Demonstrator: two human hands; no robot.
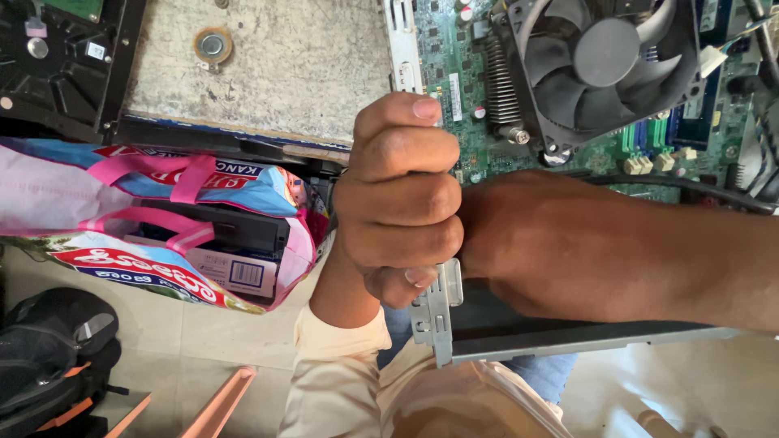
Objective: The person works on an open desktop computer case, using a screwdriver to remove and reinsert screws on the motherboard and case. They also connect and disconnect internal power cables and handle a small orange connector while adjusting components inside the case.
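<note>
The left hand [398, 199] is clenched in a fist around the upper end of a grey sheet-metal bracket with punched slots [438, 312], at the edge of the open computer case. The right hand is hidden behind that fist — only its forearm [608, 251] shows, so its grip cannot be told. The green circuit board with its black cooling fan [604, 65] sits in place; the bracket looks part-worked, not yet free.
</note>
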